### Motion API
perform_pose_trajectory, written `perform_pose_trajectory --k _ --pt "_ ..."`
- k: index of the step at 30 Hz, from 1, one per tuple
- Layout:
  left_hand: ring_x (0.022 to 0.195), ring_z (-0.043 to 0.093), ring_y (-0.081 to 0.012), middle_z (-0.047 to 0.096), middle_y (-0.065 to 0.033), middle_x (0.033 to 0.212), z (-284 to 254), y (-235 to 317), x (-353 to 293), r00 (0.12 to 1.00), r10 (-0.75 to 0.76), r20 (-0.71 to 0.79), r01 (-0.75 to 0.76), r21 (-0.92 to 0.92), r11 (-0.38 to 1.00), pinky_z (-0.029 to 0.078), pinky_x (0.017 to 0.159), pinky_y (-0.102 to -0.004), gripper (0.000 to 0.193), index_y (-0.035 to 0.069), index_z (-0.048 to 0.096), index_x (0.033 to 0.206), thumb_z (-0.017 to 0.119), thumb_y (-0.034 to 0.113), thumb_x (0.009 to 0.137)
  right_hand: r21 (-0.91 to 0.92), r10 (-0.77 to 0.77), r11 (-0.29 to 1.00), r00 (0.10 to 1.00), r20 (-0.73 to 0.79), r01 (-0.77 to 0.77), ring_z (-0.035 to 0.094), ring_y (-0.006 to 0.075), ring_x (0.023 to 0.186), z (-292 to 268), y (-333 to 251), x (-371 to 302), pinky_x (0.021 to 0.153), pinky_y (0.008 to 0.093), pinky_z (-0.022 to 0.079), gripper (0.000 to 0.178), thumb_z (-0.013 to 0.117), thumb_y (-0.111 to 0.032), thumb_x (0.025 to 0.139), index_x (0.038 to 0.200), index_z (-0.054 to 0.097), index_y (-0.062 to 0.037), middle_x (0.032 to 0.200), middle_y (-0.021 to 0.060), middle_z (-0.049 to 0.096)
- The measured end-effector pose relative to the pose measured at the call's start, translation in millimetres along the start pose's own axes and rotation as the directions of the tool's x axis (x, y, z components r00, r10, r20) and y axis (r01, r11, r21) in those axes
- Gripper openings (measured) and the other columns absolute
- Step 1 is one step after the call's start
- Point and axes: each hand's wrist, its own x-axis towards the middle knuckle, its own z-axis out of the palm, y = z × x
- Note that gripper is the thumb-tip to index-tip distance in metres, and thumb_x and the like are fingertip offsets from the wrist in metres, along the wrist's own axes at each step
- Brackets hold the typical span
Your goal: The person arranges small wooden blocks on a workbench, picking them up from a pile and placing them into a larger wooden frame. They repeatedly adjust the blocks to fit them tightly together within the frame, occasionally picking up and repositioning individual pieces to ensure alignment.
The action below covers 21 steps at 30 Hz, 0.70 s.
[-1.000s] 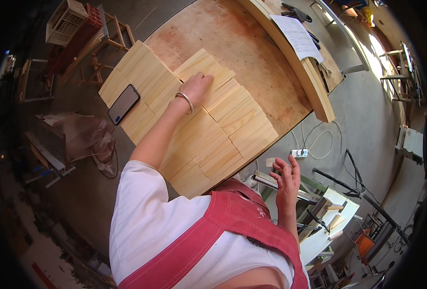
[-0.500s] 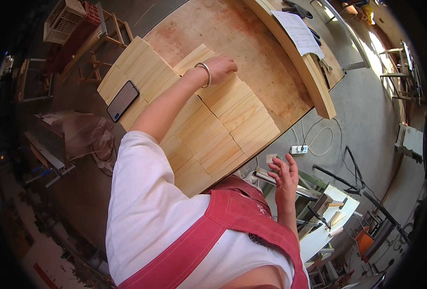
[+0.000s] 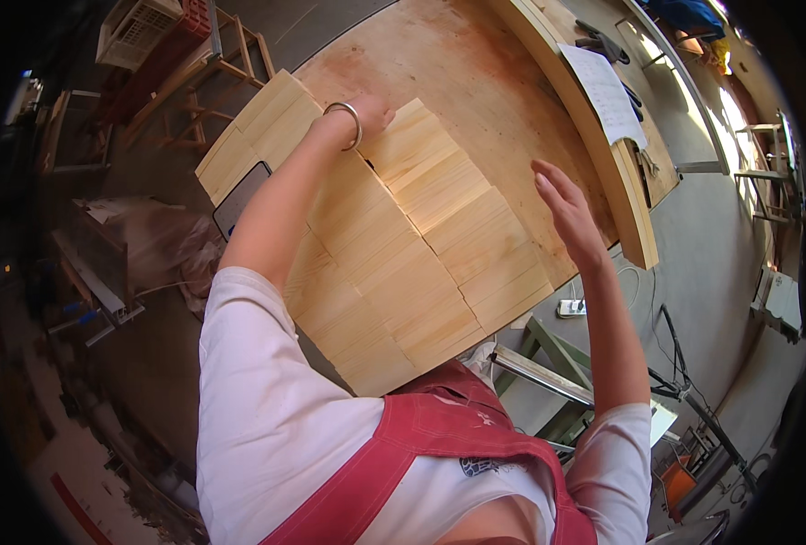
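Note:
Pale wooden boards (image 3: 367, 272) lie side by side in rows on a brown worktable (image 3: 403, 54). My left hand (image 3: 367, 118), a metal bangle at its wrist, is at the far edge of these boards. Its fingers curl down over a board's end, and the fingertips are partly hidden. To the right my right hand (image 3: 567, 204) hovers over the table beside the boards, holding nothing, its fingers stretched out. A dark phone (image 3: 230, 204) rests on the boards at the left, partly covered by my left forearm.
A thick wooden beam (image 3: 594, 127) runs along the table's far right side, with a written sheet (image 3: 603, 91) on it. A white power strip (image 3: 571, 309) with cables lies on the floor. A metal-and-green frame (image 3: 548, 363) stands right of me; crates (image 3: 135, 36) are at the back left.
My left hand has shifted left along the boards' far edge. My right hand has risen from near my body to over the table. The view has turned slightly.

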Motion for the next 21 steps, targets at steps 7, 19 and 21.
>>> perform_pose_trajectory --k 7,19,21 --pt "0.106 0.063 -0.0413 0.069 -0.0236 0.112 2 9 -11 0.995 -0.037 0.094 0.036 0.013 0.999 0.049 0.094 -0.0471 0.042 -0.002 0.068 0.110 0.043 0.032 0.103 0.168 0.063 0.981 0.977 0.203 -0.098 0.024 0.0240 0.151 76 12 136 0.123 0.0346 0.019 0.079 0.054 -0.049 0.101 0.157 0.027 -0.0003 0.164 0.0127 0.026" --pt "0.104 0.064 -0.0414 0.068 -0.0230 0.111 16 6 -19 0.996 -0.084 -0.007 0.084 -0.015 0.996 0.050 0.092 -0.0477 0.037 0.000 0.064 0.113 0.044 0.028 0.100 0.080 -0.002 0.996 0.933 0.361 -0.029 0.025 0.0250 0.151 111 -1 147 0.121 0.0350 0.023 0.083 0.052 -0.053 0.101 0.157 0.024 0.0008 0.165 0.0133 0.024" --pt "0.104 0.064 -0.0410 0.068 -0.0224 0.112 17 8 -22 0.994 -0.102 -0.032 0.102 -0.005 0.995 0.050 0.092 -0.0480 0.036 0.001 0.063 0.113 0.044 0.028 0.100 0.175 0.068 0.976 0.947 0.313 -0.128 0.026 0.0243 0.151 102 -11 142 0.121 0.0353 0.023 0.082 0.051 -0.055 0.101 0.157 0.027 -0.0006 0.165 0.0126 0.026"
